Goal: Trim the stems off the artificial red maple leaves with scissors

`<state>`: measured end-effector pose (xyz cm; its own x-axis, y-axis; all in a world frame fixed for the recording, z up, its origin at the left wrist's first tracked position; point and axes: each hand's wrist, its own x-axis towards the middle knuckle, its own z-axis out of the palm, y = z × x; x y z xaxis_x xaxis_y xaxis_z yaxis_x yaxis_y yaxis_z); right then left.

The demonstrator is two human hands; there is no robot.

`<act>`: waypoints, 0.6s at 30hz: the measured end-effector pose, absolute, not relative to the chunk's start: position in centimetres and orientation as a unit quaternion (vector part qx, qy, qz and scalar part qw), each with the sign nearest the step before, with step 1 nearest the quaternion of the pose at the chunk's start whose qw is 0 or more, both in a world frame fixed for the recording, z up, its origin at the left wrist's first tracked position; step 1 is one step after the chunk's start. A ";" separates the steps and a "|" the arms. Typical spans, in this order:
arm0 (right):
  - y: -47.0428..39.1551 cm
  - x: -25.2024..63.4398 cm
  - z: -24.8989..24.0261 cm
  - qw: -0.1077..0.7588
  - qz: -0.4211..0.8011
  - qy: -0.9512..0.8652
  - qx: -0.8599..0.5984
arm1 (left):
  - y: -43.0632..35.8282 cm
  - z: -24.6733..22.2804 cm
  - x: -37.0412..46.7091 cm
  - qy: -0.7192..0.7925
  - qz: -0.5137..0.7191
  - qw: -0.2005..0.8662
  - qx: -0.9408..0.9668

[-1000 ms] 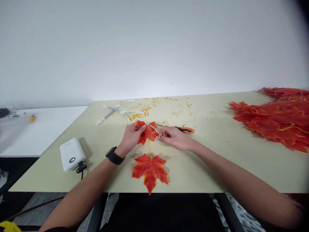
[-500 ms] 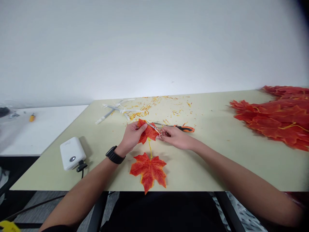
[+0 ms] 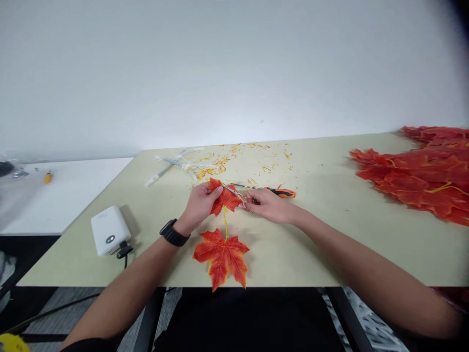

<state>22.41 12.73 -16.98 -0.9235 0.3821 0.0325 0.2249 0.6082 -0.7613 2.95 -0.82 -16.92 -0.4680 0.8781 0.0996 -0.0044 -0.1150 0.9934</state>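
Pinching left hand [image 3: 201,201]: upper leaf [image 3: 224,200], between thumb and fingers
Right hand [image 3: 270,206]: curled around scissors [image 3: 238,194]
Scissors: blades at upper leaf
Lower leaf [image 3: 223,258]: on yellow stem [image 3: 225,224], by worktop's [image 3: 308,254] front edge

L hand [image 3: 201,201] + R hand [image 3: 270,205]: bare, ungloved. L wrist: blk smartwatch [image 3: 173,232], squarish; wide blk strap [image 3: 178,238], segmented look. Blk sleeve [image 3: 90,345], L arm, btm edge of view. Lap/torso: blk clothing [image 3: 242,322], plain; shirt vs. trousers unclear.
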 end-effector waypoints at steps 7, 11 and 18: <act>12.8 22.4 -16.9 0.107 0.393 -0.899 -0.162 | -0.9 -16.8 3.0 0.567 0.637 0.345 0.392; 12.8 22.4 -16.7 0.107 0.385 -0.901 -0.170 | -1.0 -16.7 2.9 0.577 0.630 0.333 0.400; 12.8 22.6 -16.2 0.109 0.374 -0.905 -0.170 | -1.0 -16.9 2.6 0.600 0.609 0.306 0.420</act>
